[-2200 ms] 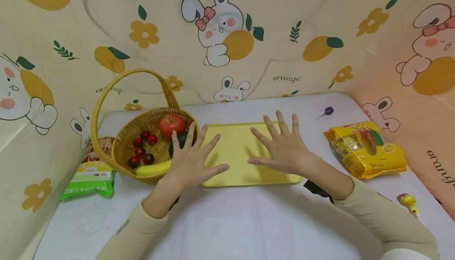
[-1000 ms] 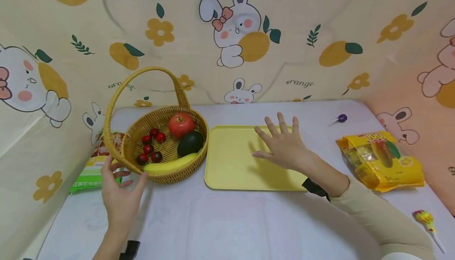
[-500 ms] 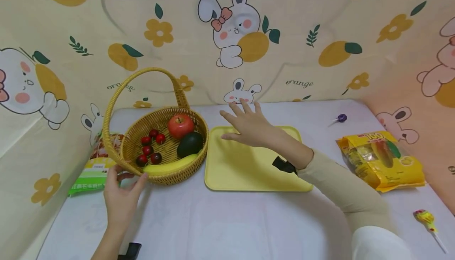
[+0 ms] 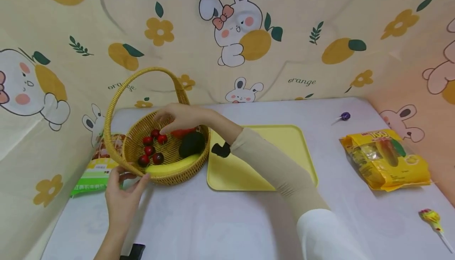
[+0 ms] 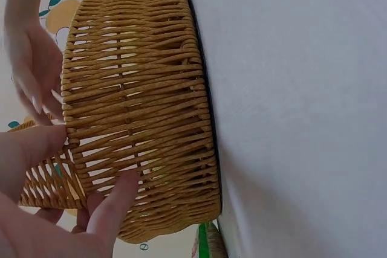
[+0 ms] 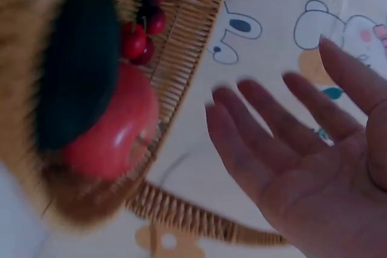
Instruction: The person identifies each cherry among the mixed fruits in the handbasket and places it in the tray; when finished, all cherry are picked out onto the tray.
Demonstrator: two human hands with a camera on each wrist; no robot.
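Note:
My left hand (image 4: 122, 202) grips the rim of a woven basket (image 4: 174, 179) beside the foot of its tall handle; in the left wrist view, thumb and fingers (image 5: 118, 200) lie against the wicker. Above the basket's far side is my right hand (image 4: 181, 116), its fingers (image 6: 266, 113) loosely extended with nothing between them in the right wrist view. It partly covers a red apple (image 6: 118, 125) in the head view. Several dark red cherries (image 4: 149, 150), an avocado (image 4: 192, 144) and a banana (image 4: 172, 166) lie in the basket.
Right of the basket lies a yellow tray (image 4: 245, 181), with my right forearm above it. A green-and-yellow food packet (image 4: 94, 173) is partly behind the basket. Farther right are a yellow snack bag (image 4: 387, 159), a purple lollipop (image 4: 345, 116) and a yellow lollipop (image 4: 431, 217).
My left hand has moved from over the tray to the basket's rim and taken hold. My right hand has swung left from above the tray to over the basket. The fruit appears unmoved.

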